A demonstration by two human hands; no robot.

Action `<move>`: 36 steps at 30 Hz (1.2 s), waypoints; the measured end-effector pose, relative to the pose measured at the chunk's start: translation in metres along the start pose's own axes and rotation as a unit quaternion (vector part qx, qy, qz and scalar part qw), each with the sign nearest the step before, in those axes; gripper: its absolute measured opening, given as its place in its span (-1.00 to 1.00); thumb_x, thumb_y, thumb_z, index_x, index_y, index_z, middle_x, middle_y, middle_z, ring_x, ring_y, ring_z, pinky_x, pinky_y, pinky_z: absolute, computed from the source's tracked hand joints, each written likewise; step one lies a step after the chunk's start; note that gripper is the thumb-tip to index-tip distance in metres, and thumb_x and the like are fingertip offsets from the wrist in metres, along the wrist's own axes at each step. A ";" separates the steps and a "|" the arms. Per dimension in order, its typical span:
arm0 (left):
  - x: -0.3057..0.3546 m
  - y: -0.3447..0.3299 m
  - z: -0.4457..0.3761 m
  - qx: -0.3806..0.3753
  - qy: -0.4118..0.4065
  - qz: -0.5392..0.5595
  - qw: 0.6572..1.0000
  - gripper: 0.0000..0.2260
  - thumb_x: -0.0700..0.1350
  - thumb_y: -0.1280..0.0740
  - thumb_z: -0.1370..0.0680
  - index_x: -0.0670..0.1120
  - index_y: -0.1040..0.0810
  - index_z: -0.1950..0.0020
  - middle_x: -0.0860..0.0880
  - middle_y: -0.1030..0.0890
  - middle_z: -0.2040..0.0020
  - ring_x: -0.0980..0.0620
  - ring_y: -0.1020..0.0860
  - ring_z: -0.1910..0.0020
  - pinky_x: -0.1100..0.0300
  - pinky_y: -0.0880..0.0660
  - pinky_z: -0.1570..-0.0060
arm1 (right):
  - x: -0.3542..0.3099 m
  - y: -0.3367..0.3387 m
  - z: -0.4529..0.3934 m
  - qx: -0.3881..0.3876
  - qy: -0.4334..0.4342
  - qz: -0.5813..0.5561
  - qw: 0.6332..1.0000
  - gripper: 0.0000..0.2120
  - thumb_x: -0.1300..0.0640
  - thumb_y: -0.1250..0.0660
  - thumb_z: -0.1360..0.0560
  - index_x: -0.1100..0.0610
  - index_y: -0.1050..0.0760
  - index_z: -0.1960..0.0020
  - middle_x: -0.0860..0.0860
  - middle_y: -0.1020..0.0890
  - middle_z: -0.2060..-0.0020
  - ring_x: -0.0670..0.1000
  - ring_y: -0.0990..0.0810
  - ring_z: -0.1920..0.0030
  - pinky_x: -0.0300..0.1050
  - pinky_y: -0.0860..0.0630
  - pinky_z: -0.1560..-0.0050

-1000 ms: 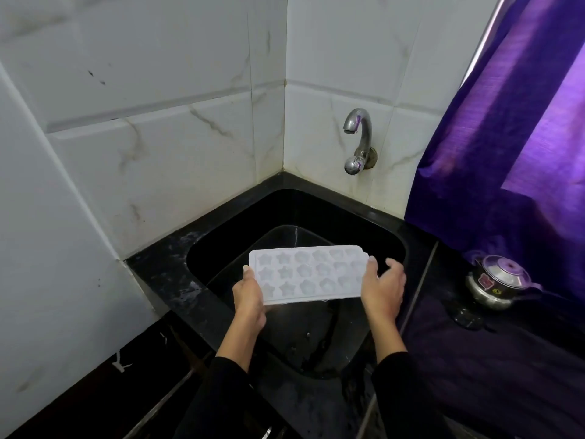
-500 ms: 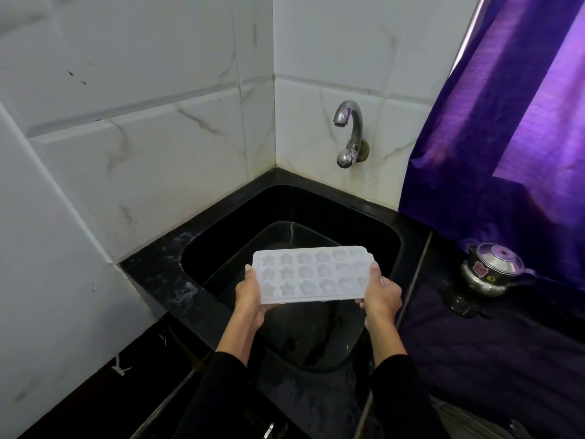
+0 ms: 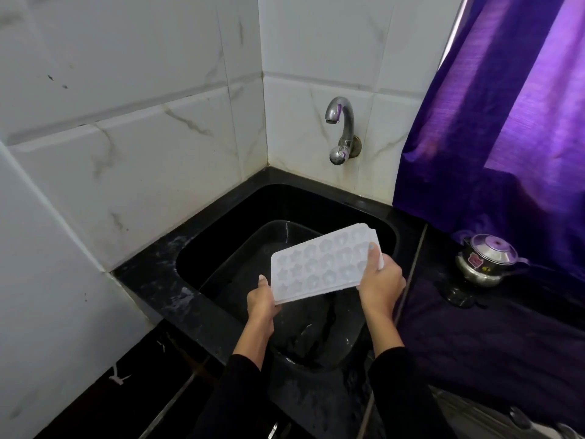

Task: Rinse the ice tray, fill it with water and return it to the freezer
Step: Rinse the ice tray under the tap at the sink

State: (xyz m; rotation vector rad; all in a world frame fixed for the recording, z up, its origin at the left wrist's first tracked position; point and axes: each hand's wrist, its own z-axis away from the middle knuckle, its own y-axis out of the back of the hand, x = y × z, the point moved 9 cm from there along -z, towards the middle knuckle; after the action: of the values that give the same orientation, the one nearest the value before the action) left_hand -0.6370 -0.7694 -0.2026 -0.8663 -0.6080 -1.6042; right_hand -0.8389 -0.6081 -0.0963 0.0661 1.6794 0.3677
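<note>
The white plastic ice tray with star- and flower-shaped moulds (image 3: 326, 264) hangs over the black stone sink (image 3: 196, 299), and it sits on a slant: long axis running from the near left up to the far right, far right corner raised and pointing toward the back of the basin, the mould face turned up toward the camera. Left hand (image 3: 261, 300) has the low near-left corner, fingers curled underneath and the thumb up along the short edge. Right hand (image 3: 381, 282) clamps the near long edge close to the right end, thumb pressed flat across the moulds, fingers wrapped below. Both forearms reach forward from black sleeves (image 3: 402, 388), the right wrist held higher than the left. Below the tray, a dark basin (image 3: 253, 248) rests inside the sink. The curved chrome wall tap (image 3: 341, 128) stands above and behind, no water running. A small steel kettle (image 3: 486, 259) sits on the counter to the right, beside the purple curtain (image 3: 512, 128).
</note>
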 end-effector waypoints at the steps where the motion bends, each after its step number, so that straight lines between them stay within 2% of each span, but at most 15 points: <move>1: -0.002 -0.002 0.000 -0.002 0.004 -0.008 1.000 -0.60 0.09 -0.06 -0.64 -0.18 -0.49 0.13 -0.14 -0.63 0.11 -0.08 -0.61 0.13 0.04 -0.54 -0.02 | -0.006 -0.001 0.001 -0.005 0.017 0.011 1.000 -0.58 -0.10 -0.16 -0.60 0.07 -0.38 0.37 -0.04 -0.48 0.44 0.02 -0.51 0.32 -0.05 -0.45 0.23; 2: -0.004 -0.005 -0.002 -0.002 0.006 -0.010 1.000 -0.61 0.10 -0.07 -0.64 -0.18 -0.49 0.09 -0.14 -0.63 0.08 -0.10 -0.61 0.08 0.02 -0.54 -0.07 | -0.011 -0.003 0.002 -0.011 0.032 0.022 0.999 -0.62 -0.09 -0.15 -0.60 0.06 -0.42 0.32 -0.05 -0.50 0.41 0.01 -0.51 0.29 -0.10 -0.39 0.21; 4: -0.010 -0.009 -0.008 -0.004 0.015 -0.017 1.000 -0.61 0.12 -0.09 -0.63 -0.19 -0.48 -0.01 -0.14 -0.61 0.04 -0.12 -0.61 0.01 -0.03 -0.54 -0.11 | -0.020 -0.006 0.004 -0.019 0.059 0.055 0.997 -0.66 -0.09 -0.13 -0.61 0.11 -0.57 0.07 0.00 -0.58 0.28 0.04 -0.54 0.18 -0.16 -0.34 0.15; 6: -0.015 -0.013 -0.013 -0.002 0.025 -0.025 0.999 -0.63 0.12 -0.11 -0.62 -0.19 -0.44 -0.03 -0.11 -0.58 0.09 -0.10 -0.58 0.05 -0.02 -0.52 -0.06 | -0.029 -0.010 0.009 -0.029 0.089 0.083 0.992 -0.64 -0.08 -0.13 -0.61 0.13 -0.57 -0.14 0.03 -0.63 0.18 0.01 -0.54 0.13 -0.16 -0.34 0.12; 9: -0.020 -0.021 -0.014 -0.011 0.039 -0.024 0.999 -0.68 0.09 -0.12 -0.62 -0.16 -0.43 -0.08 -0.13 -0.57 0.13 -0.07 -0.53 0.13 0.02 -0.51 0.03 | -0.042 -0.018 0.014 -0.050 0.130 0.103 0.985 -0.64 -0.08 -0.15 -0.61 0.14 -0.55 -0.17 -0.06 -0.56 0.24 -0.09 -0.49 0.21 -0.20 -0.38 0.17; 12: -0.023 -0.029 -0.013 -0.027 0.048 -0.027 0.998 -0.58 0.10 -0.13 -0.62 -0.21 -0.42 -0.27 -0.23 -0.57 -0.10 -0.12 -0.52 0.03 0.00 -0.47 -0.11 | -0.051 -0.031 0.019 -0.077 0.169 0.131 0.974 -0.66 -0.08 -0.16 -0.60 0.11 -0.53 -0.19 -0.05 -0.58 0.22 -0.12 -0.52 0.23 -0.32 -0.38 0.28; 14: -0.023 -0.032 -0.011 -0.034 0.047 -0.032 0.998 -0.55 0.08 -0.12 -0.63 -0.23 -0.35 -0.36 -0.21 -0.54 -0.16 -0.16 -0.53 -0.12 0.03 -0.43 -0.13 | -0.054 -0.040 0.022 -0.094 0.188 0.167 0.963 -0.62 -0.10 -0.15 -0.60 0.09 -0.46 -0.30 -0.04 -0.60 0.13 -0.09 -0.56 0.14 -0.32 -0.42 0.20; 16: -0.023 -0.037 -0.009 -0.041 0.046 -0.033 0.998 -0.52 0.07 -0.11 -0.64 -0.25 -0.30 -0.41 -0.20 -0.53 -0.18 -0.15 -0.52 -0.13 0.05 -0.43 -0.12 | -0.059 -0.047 0.026 -0.110 0.203 0.204 0.951 -0.57 -0.10 -0.14 -0.60 0.06 -0.37 -0.39 -0.02 -0.59 0.06 -0.05 -0.57 0.06 -0.23 -0.49 0.09; 18: -0.023 -0.040 -0.008 -0.048 0.049 -0.029 0.997 -0.51 0.07 -0.11 -0.64 -0.25 -0.26 -0.44 -0.23 -0.45 -0.33 -0.17 -0.50 -0.20 0.06 -0.45 -0.13 | -0.064 -0.052 0.032 -0.125 0.218 0.233 0.939 -0.57 -0.08 -0.14 -0.61 0.04 -0.33 -0.42 0.01 -0.58 0.04 -0.04 -0.55 0.06 -0.17 -0.50 0.03; 20: -0.023 -0.043 -0.008 -0.053 0.051 -0.021 0.997 -0.50 0.07 -0.10 -0.64 -0.25 -0.24 -0.45 -0.25 -0.39 -0.39 -0.17 -0.52 -0.16 0.08 -0.47 -0.06 | -0.068 -0.055 0.037 -0.136 0.232 0.254 0.929 -0.58 -0.06 -0.14 -0.61 0.03 -0.32 -0.43 0.02 -0.58 0.05 -0.04 -0.55 0.07 -0.18 -0.49 0.03; 21: -0.024 -0.044 -0.008 -0.058 0.054 -0.017 0.997 -0.50 0.07 -0.09 -0.64 -0.24 -0.23 -0.46 -0.26 -0.37 -0.40 -0.19 -0.49 -0.21 0.05 -0.47 -0.11 | -0.070 -0.057 0.041 -0.140 0.239 0.257 0.926 -0.59 -0.05 -0.15 -0.61 0.03 -0.32 -0.43 0.03 -0.58 0.04 -0.04 -0.55 0.07 -0.19 -0.49 0.02; 23: -0.026 -0.045 -0.010 -0.065 0.055 -0.010 0.996 -0.50 0.08 -0.07 -0.65 -0.22 -0.22 -0.47 -0.26 -0.35 -0.42 -0.23 -0.40 -0.34 0.01 -0.41 -0.21 | -0.072 -0.061 0.047 -0.148 0.254 0.258 0.920 -0.58 -0.04 -0.17 -0.60 0.03 -0.34 -0.43 0.04 -0.59 0.00 -0.03 -0.57 0.04 -0.20 -0.50 0.00; 28: -0.026 -0.046 -0.012 -0.073 0.050 0.012 0.996 -0.51 0.08 -0.04 -0.65 -0.20 -0.23 -0.47 -0.25 -0.37 -0.41 -0.21 -0.37 -0.37 0.00 -0.36 -0.28 | -0.070 -0.067 0.056 -0.164 0.261 0.276 0.910 -0.58 -0.04 -0.18 -0.60 0.00 -0.32 -0.45 0.05 -0.59 -0.06 0.01 -0.58 -0.04 -0.14 -0.50 -0.07; 33: -0.026 -0.048 -0.006 -0.080 0.058 0.023 0.995 -0.50 0.10 -0.03 -0.65 -0.19 -0.22 -0.48 -0.23 -0.35 -0.43 -0.21 -0.36 -0.38 0.01 -0.35 -0.27 | -0.073 -0.066 0.060 -0.162 0.272 0.268 0.910 -0.57 0.02 -0.19 -0.61 0.01 -0.29 -0.47 0.06 -0.58 -0.08 -0.01 -0.57 -0.05 -0.15 -0.51 -0.06; 36: -0.024 -0.049 -0.002 -0.085 0.055 0.029 0.994 -0.49 0.10 -0.02 -0.65 -0.19 -0.19 -0.50 -0.24 -0.33 -0.44 -0.21 -0.36 -0.37 0.03 -0.38 -0.16 | -0.076 -0.063 0.062 -0.157 0.282 0.253 0.912 -0.55 0.11 -0.21 -0.60 0.02 -0.26 -0.48 0.06 -0.55 -0.08 -0.03 -0.55 -0.05 -0.17 -0.51 -0.04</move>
State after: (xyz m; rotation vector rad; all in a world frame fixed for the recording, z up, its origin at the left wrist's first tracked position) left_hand -0.6836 -0.7465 -0.2202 -0.9040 -0.3696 -1.6565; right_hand -0.7566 -0.6745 -0.0469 0.1705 2.1398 1.1331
